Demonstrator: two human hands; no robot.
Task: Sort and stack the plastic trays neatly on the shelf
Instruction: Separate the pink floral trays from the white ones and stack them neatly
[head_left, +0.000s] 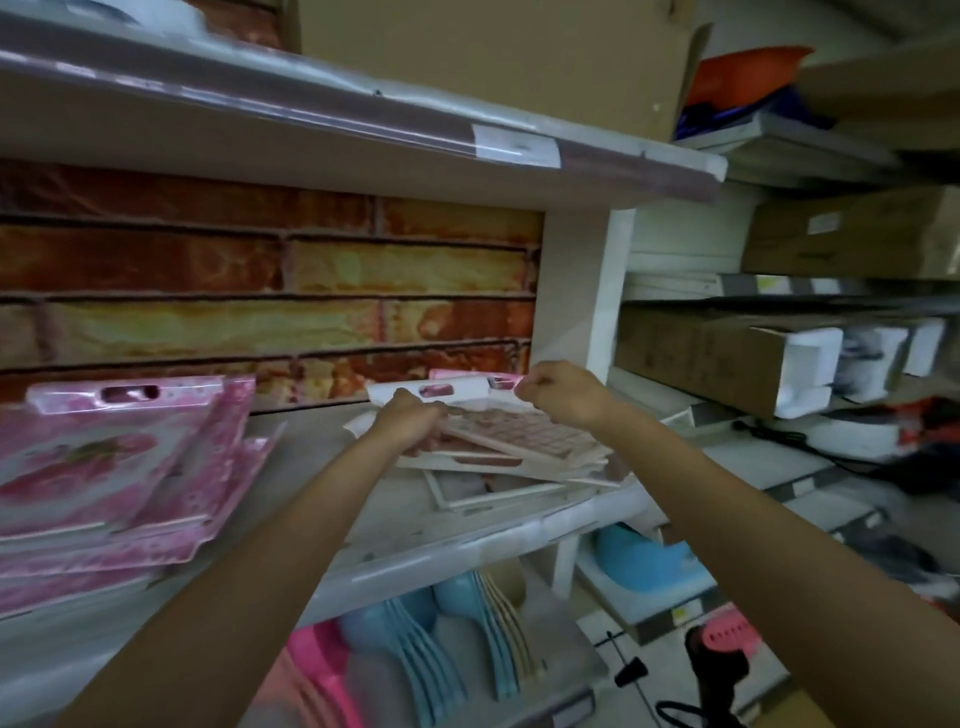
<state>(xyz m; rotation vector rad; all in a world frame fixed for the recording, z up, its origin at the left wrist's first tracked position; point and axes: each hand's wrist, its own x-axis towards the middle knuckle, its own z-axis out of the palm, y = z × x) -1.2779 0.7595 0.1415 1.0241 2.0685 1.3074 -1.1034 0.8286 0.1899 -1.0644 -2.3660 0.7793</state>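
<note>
Head view, both my arms reaching up and forward to the middle shelf. My left hand grips the near-left edge of the top white tray, fingers curled over its rim. My right hand is closed in a fist at the tray's far-right corner; it appears to pinch the rim there, though the blur hides the contact itself. The hands sit apart, one at each end of the same tray.

The loose pile of white trays lies at the right end of the shelf, about 12 o'clock from me, with the upright post just beyond it at 1 o'clock. The pile is untidy: each tray is turned a little against the one below, corners fanning toward 4 o'clock. The top tray's long axis runs roughly from 10 o'clock to 4 o'clock, handle slot at the far end, and it is tilted, far edge higher.

The pink tray stack lies well apart at 9 o'clock on the same shelf, also fanned. Below the shelf edge hang blue scoops.

Judgement: the step in hand is squaring the top white tray to its pile. The left hand is nearer the tray's body; the turn should pivot about it, the right hand swinging the far corner toward the brick-pattern back wall.
</note>
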